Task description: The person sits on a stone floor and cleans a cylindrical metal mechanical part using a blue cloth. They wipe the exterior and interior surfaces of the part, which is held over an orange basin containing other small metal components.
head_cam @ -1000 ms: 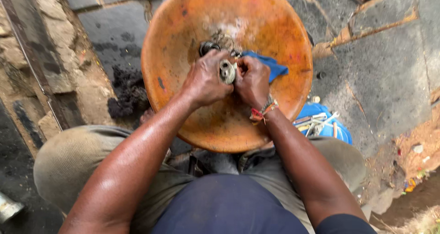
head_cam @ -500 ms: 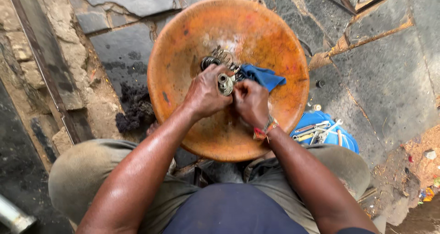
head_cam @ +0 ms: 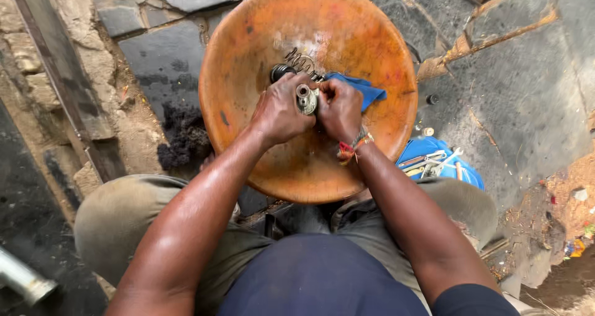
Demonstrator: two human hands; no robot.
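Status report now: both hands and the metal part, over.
Left hand and right hand both grip small metal part. Held over orange basin. Blue cloth under right hand.

Orange basin point(head_cam: 260, 56), blue cloth point(head_cam: 362, 90), perhaps silvery metal part point(head_cam: 305, 99), dark coiled spring point(head_cam: 302, 62)

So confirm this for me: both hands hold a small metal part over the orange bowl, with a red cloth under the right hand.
Not quite. In the head view the cloth is blue, not red. The rest stands: left hand and right hand hold the small metal part over the orange bowl.
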